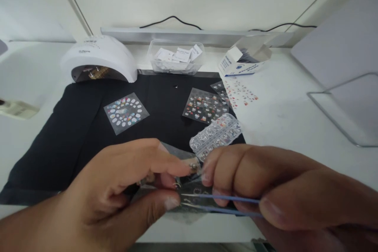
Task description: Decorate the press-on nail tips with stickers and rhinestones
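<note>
The right hand (pixel 283 181) is clamped on blue tweezers (pixel 224 197), the thumb on 1 side and the curled fingers on the other. The 2 tips stand apart and point toward 9 o'clock, near the thumb of the left hand (pixel 124 189). This low grip probably gives steady control of small items. The left hand is curled, its thumb and index fingertip apart; I cannot tell whether it pinches the clear sheet (pixel 197 190), which lies between and behind the hands.

At 1 o'clock from the hands, touching the right-hand edge of the black mat (pixel 73 126), is a compartment case (pixel 215 136), perhaps placed so for easy reach. Its compartments seem to keep tiny gems apart. A white lamp (pixel 100 57) at 11 o'clock and a plastic tub (pixel 177 67) at 12 o'clock stand farther back, which presumably leaves working room.
</note>
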`<action>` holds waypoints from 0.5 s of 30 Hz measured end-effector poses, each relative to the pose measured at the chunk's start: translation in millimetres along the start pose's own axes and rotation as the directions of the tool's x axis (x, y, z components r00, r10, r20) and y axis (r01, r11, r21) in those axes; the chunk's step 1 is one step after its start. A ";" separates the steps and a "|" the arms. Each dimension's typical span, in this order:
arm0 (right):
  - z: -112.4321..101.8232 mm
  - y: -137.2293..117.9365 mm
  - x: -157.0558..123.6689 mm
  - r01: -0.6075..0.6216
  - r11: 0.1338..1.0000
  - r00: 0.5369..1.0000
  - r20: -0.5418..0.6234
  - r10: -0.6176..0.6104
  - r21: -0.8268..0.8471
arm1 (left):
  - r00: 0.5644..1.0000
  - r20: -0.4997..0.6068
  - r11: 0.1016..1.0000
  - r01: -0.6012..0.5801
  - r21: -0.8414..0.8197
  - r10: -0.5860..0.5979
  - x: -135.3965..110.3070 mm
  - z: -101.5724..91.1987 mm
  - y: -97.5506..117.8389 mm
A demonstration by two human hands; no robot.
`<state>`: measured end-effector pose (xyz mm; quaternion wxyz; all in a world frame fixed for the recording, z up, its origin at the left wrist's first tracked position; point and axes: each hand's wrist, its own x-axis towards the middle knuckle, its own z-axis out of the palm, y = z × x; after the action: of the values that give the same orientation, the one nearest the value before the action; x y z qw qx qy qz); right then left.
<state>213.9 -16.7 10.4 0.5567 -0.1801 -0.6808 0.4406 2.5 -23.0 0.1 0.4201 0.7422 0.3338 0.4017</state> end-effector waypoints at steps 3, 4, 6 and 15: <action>-0.1 -1.9 2.3 -0.006 0.999 1.000 0.030 0.007 -0.034 | 0.999 -0.032 0.999 0.021 -0.028 -0.022 -2.4 2.1 -1.1; -0.6 -2.4 1.8 -0.014 0.999 0.999 0.037 0.015 -0.044 | 0.998 -0.038 0.998 0.040 -0.037 -0.042 -4.0 2.7 -1.4; -2.0 -3.0 -1.1 -0.015 0.998 0.998 0.060 0.019 -0.066 | 0.995 -0.055 0.995 0.082 -0.048 -0.084 -7.3 3.4 -1.6; -2.9 -4.1 -8.4 0.051 0.988 0.998 0.039 -0.046 -0.145 | 0.990 -0.096 0.994 0.106 0.020 -0.103 -5.4 3.7 -1.5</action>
<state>220.2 -24.0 8.6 0.5406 -0.1959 -0.7250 0.3791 3.0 -28.1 -4.2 0.4148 0.7090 0.3967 0.4097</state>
